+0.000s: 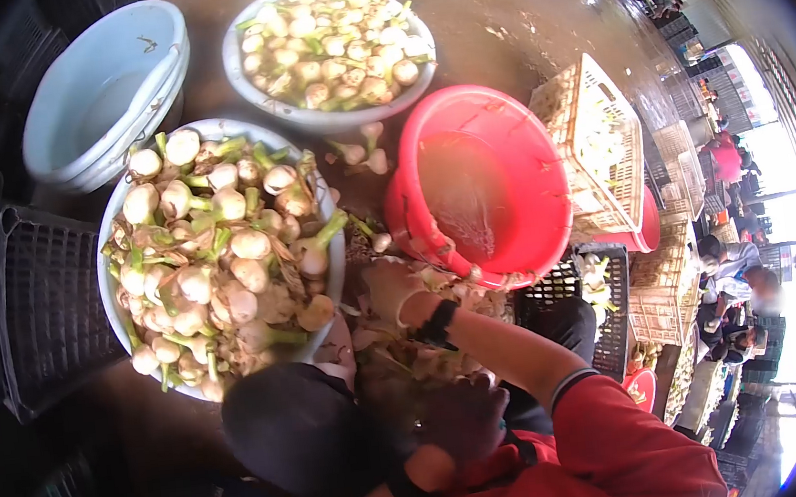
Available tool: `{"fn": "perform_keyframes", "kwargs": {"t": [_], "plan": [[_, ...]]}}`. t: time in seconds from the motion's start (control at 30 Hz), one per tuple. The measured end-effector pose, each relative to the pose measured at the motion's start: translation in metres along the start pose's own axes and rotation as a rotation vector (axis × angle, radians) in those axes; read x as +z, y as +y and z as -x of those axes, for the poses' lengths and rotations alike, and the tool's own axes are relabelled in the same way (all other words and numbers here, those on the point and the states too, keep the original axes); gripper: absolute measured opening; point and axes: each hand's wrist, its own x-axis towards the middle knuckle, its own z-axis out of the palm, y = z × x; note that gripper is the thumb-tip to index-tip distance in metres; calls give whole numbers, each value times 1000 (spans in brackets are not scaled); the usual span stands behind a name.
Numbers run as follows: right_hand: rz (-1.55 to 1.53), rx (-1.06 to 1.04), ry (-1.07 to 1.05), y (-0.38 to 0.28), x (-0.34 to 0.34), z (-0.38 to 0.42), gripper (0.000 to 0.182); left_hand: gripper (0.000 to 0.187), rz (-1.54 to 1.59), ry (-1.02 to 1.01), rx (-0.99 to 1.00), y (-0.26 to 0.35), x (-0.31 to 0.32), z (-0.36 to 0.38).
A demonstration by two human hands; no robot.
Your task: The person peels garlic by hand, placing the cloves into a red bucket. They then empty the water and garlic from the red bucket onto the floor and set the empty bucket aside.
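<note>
Right hand (393, 292) reaches into the trimmings pile (445, 340) at centre, seemingly closed on an onion; left hand (458, 420) low, grip unclear. Best drop cleaned bulbs squarely into the full basin (113, 276) at left

1 head camera, looking steeply down.
It sits close above the right hand (393, 292) and left hand (462, 420); a wide fisheye view, basins just beyond the hands, the yard far to their right.
</note>
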Motion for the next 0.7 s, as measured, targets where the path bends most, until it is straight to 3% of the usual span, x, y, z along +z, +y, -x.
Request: {"fn": "perform_keyframes", "kwargs": {"t": [0.03, 0.13, 0.23, 0.33, 0.4, 0.5, 0.57, 0.63, 0.7], "plan": [[46, 147, 39, 2, 11, -23, 23, 39, -2, -1, -3, 0, -2, -1], [128, 310, 40, 20, 44, -75, 24, 25, 115, -41, -57, -6, -8, 0], [370, 291, 30, 40, 76, -103, 26, 18, 160, -60, 41, -11, 0, 8], [163, 383, 24, 52, 71, -103, 29, 14, 166, 67, 26, -14, 4, 9], [103, 401, -53, 46, 57, -97, 30, 15, 163, 40, -25, -14, -13, 7], [285, 371, 77, 58, 79, -105, 29, 28, 259, 25, -18, -19, -4, 7], [113, 407, -130, 59, 70, -106, 30, 29, 192, 44, -85, -16, -14, 5], [142, 351, -169, 61, 69, -102, 30, 31, 125, 64, -154, -15, -19, 3], [168, 291, -205, 67, 75, -96, 31, 26, 121, 49, -72, -16, -15, 1]]}}
